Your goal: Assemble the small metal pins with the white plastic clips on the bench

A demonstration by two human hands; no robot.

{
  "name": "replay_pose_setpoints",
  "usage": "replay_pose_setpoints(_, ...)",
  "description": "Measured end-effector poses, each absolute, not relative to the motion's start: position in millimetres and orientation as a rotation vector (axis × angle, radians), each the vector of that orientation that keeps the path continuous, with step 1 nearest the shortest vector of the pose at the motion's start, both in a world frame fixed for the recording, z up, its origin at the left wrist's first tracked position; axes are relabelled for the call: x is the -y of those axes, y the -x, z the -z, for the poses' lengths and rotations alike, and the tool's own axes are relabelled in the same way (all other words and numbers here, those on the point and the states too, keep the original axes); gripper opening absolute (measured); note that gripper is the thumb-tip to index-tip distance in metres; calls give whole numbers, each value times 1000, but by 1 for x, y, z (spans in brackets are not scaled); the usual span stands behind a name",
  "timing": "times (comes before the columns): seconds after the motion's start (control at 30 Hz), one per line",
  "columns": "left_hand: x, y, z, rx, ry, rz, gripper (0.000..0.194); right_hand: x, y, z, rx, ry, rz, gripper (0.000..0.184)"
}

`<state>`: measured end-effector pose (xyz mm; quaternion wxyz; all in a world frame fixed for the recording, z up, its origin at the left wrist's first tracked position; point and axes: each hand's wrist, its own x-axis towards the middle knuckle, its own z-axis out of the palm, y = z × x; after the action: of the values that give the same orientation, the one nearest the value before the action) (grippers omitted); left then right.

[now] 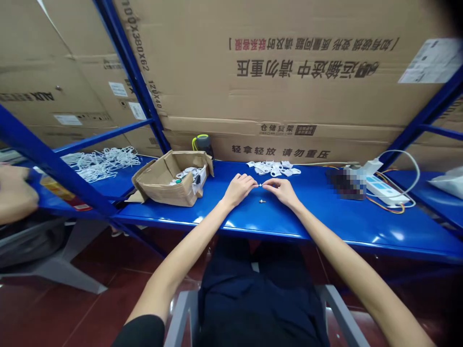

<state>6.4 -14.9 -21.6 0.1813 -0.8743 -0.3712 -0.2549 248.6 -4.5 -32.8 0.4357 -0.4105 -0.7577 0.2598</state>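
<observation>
Cardboard box (162, 190) (open), white pieces (191, 174) inside

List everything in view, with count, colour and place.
Worktop: one, blue, centre
Cardboard: several sheets, brown, behind
Open box: one, brown, worktop's left
Container: one, dark, behind box
Loose parts: pile, white, beyond hands
Stringy pieces: many, white, far left
Power strip: one, white, right
Blurred item: one, dark, beside strip
Small fitting: one, brownish, nearer edge
Tiny piece: one, whitish, between fingertips
Co-worker's arm: one, left edge
Left hand, right hand: centre
</observation>
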Motion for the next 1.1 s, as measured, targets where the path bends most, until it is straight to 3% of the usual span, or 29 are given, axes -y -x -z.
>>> replay_pose_setpoints(0.53,14,-8,22,943,2564,627,40,7,-247,36,2163,956,-407,29)
replay_pose_setpoints(1.1,23,3,18,824,3002,742,20,2,-260,38,2405,1043,-216,17)
